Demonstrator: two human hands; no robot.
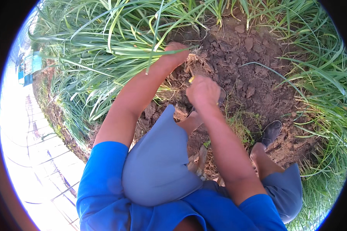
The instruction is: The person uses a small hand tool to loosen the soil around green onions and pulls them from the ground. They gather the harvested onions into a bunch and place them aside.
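My left hand (177, 53) is closed round the base of a clump of long green leafy plants (133, 52), whose leaves spread to the left. Tangled pale roots (198, 59) stick out at its right side. Just below the roots is my right hand (204, 89), a little blurred, its fingers curled round a tool with a yellow part (192, 79) showing at the fist's upper left. The rest of that tool is mostly hidden, so its kind cannot be told.
Loose brown soil (248, 63) with clods lies beyond my hands. Green leafy plants (326, 75) stand at the right and top. My shoe (271, 132) rests on the soil, near small weeds (243, 124). Bright paving (43, 150) runs along the left.
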